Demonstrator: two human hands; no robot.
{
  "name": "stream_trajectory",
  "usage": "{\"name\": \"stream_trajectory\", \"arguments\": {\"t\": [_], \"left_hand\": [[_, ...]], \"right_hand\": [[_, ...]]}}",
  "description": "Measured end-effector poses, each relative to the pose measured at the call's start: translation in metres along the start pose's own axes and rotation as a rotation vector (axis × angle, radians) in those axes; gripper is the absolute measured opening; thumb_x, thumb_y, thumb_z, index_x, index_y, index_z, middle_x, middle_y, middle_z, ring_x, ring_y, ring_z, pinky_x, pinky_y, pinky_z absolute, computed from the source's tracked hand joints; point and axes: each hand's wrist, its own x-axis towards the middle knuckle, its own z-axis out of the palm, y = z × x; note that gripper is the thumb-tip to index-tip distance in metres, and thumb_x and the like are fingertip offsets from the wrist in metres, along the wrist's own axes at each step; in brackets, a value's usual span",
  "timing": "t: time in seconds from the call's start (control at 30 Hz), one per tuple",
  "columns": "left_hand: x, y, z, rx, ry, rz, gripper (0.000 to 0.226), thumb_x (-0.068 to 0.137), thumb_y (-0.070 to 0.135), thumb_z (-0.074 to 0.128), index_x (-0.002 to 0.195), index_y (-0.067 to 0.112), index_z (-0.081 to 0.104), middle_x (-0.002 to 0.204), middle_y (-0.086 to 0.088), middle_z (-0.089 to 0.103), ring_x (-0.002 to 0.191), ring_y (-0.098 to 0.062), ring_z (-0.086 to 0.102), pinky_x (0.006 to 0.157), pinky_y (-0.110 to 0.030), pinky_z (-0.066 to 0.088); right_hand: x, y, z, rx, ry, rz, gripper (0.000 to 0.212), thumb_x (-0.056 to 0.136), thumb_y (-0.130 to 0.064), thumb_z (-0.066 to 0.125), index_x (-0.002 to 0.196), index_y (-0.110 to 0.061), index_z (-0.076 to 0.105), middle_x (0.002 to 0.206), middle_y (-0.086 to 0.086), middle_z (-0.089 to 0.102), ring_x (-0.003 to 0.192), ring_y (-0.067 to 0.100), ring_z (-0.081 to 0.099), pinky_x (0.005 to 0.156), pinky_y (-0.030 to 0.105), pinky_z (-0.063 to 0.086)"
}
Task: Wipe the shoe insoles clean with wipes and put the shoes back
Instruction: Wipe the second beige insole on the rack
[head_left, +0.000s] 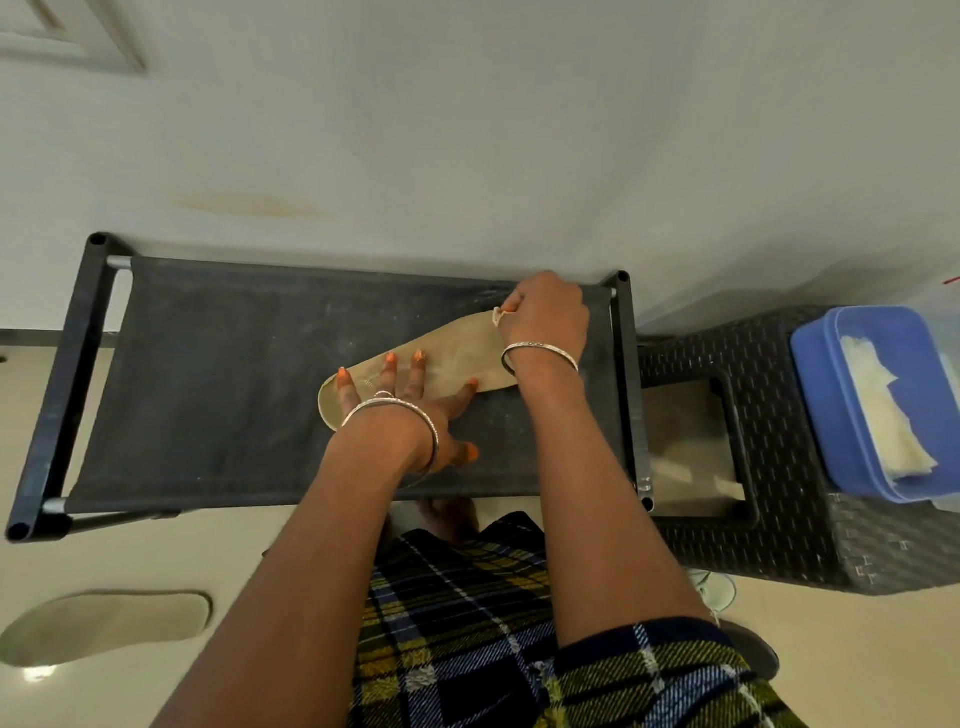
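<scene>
**Item: insole wiping, 1 insole in hand**

1. Insole (457, 358): tan, lies flat and slantwise on the black fabric top shelf of the shoe rack (208, 364), towards its right half.
2. Left hand (400, 410): palm down, fingers spread straight, pressing the near-left end of the insole to pin it; the thumb rests on the fabric just beside it.
3. Right hand (545, 317): fingers curled and pinched on a small pale wipe (498, 315), set against the far-right tip of the insole.
4. Second insole (104, 623): on the floor, lower left, well apart from the rack.
5. Blue box (857, 338): on a black woven stool (727, 353) right of the rack, pale sheets on top.

Step, as judged: wiping stage, the stroke at 1 end. The next move calls for drawing the wipe along the length towards the pinning hand, which must then shift or lift. No shoe is clearly made out.

Labels: no brand or writing legible.
</scene>
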Motion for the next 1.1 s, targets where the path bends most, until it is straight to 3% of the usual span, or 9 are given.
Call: {"name": "stream_trajectory", "arguments": {"t": [0.2,0.43,0.53,0.67,0.73,0.9,1.0,1.1], "left_hand": [[0.001,0.002,0.002,0.007,0.006,-0.023,0.077,0.089,0.071,0.039,0.144,0.057,-0.013,0.155,0.0,-0.035,0.142,-0.029,-0.031,0.106,-0.072,-0.014],[-0.004,-0.004,-0.001,-0.018,-0.005,0.003,0.075,0.09,0.068,0.041,0.146,0.057,-0.007,0.155,0.001,-0.035,0.142,-0.03,-0.032,0.108,-0.07,-0.013],[-0.003,-0.003,-0.001,-0.007,-0.012,-0.007,0.075,0.09,0.069,0.041,0.146,0.057,-0.008,0.155,0.001,-0.035,0.142,-0.03,-0.031,0.108,-0.071,-0.012],[-0.003,-0.002,0.0,-0.018,-0.011,-0.015,0.076,0.09,0.068,0.041,0.145,0.057,-0.009,0.154,0.002,-0.035,0.142,-0.029,-0.032,0.108,-0.07,-0.012],[-0.004,-0.003,-0.001,-0.021,-0.015,-0.012,0.075,0.09,0.068,0.041,0.146,0.058,-0.008,0.154,0.002,-0.035,0.142,-0.029,-0.032,0.109,-0.069,-0.012],[-0.003,-0.006,0.0,-0.022,-0.025,0.002,0.076,0.09,0.068,0.042,0.145,0.058,-0.009,0.154,0.001,-0.037,0.142,-0.03,-0.032,0.109,-0.07,-0.013],[-0.003,-0.005,-0.001,-0.018,-0.023,-0.004,0.075,0.09,0.068,0.041,0.145,0.058,-0.009,0.154,0.001,-0.036,0.142,-0.03,-0.031,0.109,-0.07,-0.011],[-0.002,-0.004,-0.001,-0.018,-0.022,-0.013,0.074,0.09,0.069,0.041,0.144,0.059,-0.009,0.154,0.001,-0.036,0.142,-0.029,-0.032,0.109,-0.07,-0.01]], "right_hand": [[-0.016,-0.023,0.0,0.021,-0.29,-0.317,0.014,0.084,-0.01,0.07,0.088,-0.02,0.08,0.091,0.002,0.076,0.083,0.022,0.069,0.079,0.03,0.057],[0.004,0.006,-0.002,0.041,-0.046,0.004,0.01,0.084,-0.014,0.069,0.087,-0.02,0.077,0.092,0.004,0.074,0.086,0.026,0.071,0.074,0.031,0.057],[-0.005,-0.006,-0.001,0.025,-0.104,-0.086,0.013,0.087,-0.013,0.068,0.09,-0.019,0.078,0.096,0.005,0.075,0.091,0.025,0.07,0.081,0.033,0.057],[-0.017,-0.024,-0.003,0.058,-0.307,-0.318,0.005,0.084,-0.017,0.075,0.085,-0.02,0.079,0.089,-0.001,0.075,0.08,0.018,0.069,0.08,0.031,0.057],[-0.012,-0.019,-0.003,0.08,-0.291,-0.271,0.003,0.082,-0.02,0.077,0.081,-0.023,0.079,0.086,-0.003,0.075,0.078,0.017,0.069,0.077,0.028,0.056],[0.002,0.006,-0.005,0.154,-0.051,0.012,0.008,0.079,-0.018,0.078,0.077,-0.026,0.075,0.09,-0.001,0.074,0.083,0.022,0.07,0.069,0.024,0.051],[-0.004,-0.003,-0.001,0.109,-0.066,-0.038,0.007,0.082,-0.018,0.075,0.079,-0.024,0.076,0.089,-0.001,0.074,0.083,0.021,0.07,0.07,0.025,0.051],[-0.014,-0.02,0.001,0.149,-0.225,-0.202,0.002,0.082,-0.024,0.078,0.083,-0.023,0.078,0.086,-0.002,0.075,0.077,0.016,0.068,0.073,0.026,0.056]]}}
